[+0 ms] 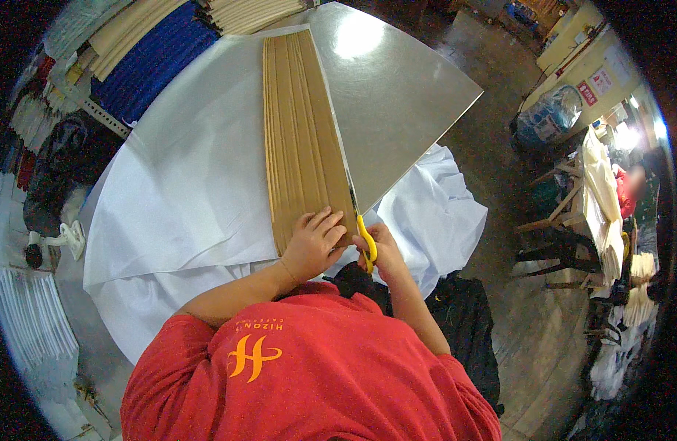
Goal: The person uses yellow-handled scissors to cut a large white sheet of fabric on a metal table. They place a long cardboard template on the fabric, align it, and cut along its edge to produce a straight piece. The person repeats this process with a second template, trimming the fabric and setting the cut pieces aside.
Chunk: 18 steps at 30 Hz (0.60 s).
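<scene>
Head view: a wide grey table (pixel 404 88) carries a white sheet (pixel 184 191) spread flat, so the cutting has a firm base. On the sheet, running away from the hands, lies a long brown pleated board (pixel 301 132), seemingly a guide for a straight edge. The left hand (pixel 314 246) presses flat on the board's near end, fingers spread, pinning it. Just right of it, the right hand (pixel 382 253) is closed around yellow-handled scissors (pixel 363 237), blades pointing away along the board's right edge.

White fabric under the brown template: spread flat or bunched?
Spread flat on the table under the brown template; the white fabric bunches only where it hangs off the near edge.
</scene>
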Available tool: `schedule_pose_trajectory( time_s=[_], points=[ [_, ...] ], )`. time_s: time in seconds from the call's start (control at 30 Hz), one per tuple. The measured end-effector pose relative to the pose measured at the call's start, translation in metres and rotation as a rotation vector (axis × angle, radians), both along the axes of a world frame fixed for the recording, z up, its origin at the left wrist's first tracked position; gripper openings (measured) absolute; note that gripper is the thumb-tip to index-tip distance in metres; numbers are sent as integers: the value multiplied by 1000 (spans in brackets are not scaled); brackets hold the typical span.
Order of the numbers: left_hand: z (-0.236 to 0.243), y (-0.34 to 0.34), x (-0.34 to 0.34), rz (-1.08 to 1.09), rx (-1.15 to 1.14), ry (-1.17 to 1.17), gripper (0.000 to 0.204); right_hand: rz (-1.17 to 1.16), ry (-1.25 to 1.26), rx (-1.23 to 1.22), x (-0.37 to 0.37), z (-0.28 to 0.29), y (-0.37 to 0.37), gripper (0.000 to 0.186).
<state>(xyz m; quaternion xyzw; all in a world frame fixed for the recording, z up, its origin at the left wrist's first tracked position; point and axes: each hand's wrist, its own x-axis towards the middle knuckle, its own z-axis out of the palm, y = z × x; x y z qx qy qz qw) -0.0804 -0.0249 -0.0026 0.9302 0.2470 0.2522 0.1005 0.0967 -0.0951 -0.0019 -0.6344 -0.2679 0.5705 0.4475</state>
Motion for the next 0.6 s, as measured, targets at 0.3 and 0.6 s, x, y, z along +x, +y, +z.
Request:
schedule_pose_trajectory(
  time_s=[0.3, 0.6],
  points=[
    [1, -1, 1, 6, 6, -8, 29, -3, 25, 21, -1, -1, 4, 40],
    [2, -1, 0, 3, -14, 4, 29, 37, 29, 49, 1, 0, 4, 43]
  ],
)
